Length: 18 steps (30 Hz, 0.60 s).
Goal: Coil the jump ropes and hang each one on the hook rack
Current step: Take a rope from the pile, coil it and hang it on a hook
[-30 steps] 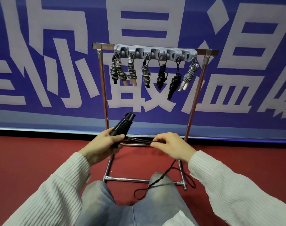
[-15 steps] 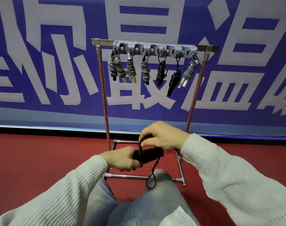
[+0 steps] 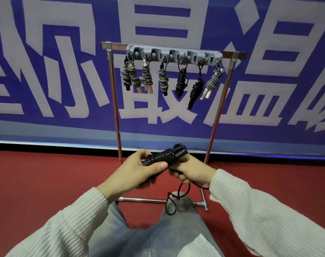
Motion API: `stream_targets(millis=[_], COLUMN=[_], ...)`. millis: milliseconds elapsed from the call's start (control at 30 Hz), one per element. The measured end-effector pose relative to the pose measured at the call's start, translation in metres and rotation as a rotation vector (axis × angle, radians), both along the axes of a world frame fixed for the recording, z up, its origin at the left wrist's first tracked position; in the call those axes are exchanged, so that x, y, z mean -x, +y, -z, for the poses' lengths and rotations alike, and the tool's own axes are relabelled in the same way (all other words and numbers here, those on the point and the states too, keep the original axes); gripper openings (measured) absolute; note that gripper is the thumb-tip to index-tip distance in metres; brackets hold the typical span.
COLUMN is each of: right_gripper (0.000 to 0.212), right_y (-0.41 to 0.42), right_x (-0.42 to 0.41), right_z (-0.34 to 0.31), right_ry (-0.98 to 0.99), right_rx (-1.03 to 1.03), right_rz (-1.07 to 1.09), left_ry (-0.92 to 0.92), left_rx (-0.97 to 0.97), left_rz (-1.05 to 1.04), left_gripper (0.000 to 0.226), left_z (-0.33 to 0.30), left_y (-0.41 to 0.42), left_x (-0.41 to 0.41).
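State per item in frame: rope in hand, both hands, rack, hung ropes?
black jump rope: mostly coiled round its handles, tail loop dangling
left hand: grips the handle end
right hand: holds the cord
hook rack: upright
hung ropes: seven coiled, hanging

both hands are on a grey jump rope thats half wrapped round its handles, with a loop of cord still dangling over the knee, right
Not quite: the jump rope in the hands is black, not grey, as the head view shows. The grey ones hang on the hook rack. The rest holds: the left hand and right hand both grip it, and a loose loop dangles over the knee.
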State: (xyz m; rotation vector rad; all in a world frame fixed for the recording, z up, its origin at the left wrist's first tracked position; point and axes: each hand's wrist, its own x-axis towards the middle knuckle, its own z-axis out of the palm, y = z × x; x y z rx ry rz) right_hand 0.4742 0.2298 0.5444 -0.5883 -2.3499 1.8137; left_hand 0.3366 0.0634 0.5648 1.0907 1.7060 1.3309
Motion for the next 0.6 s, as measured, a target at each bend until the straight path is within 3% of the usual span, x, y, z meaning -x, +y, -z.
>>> stream_targets(millis=[100, 233, 267, 433, 600], right_gripper=[0.025, 0.041, 0.038, 0.025, 0.032], right_y=[-0.012, -0.014, -0.014, -0.014, -0.023], right_x=[0.003, 0.005, 0.006, 0.012, 0.018], right_z=[0.007, 0.010, 0.010, 0.008, 0.004], right_ry=[-0.023, -0.010, -0.001, -0.003, 0.019], right_rx=[0.007, 0.016, 0.007, -0.027, -0.012], right_rz=[-0.010, 0.020, 0.027, 0.042, 0.044], left_ry=[-0.260, -0.773, -0.810, -0.387, -0.312], left_rx=[-0.061, -0.110, -0.126, -0.065, -0.091], left_rz=[0.027, 0.078, 0.065, -0.137, -0.175], left_gripper=[0.055, 0.047, 0.046, 0.052, 0.054], left_z=[0.005, 0.002, 0.002, 0.007, 0.003], left_y=[0.006, 0.007, 0.009, 0.017, 0.020], left_x=[0.001, 0.006, 0.007, 0.000, 0.004])
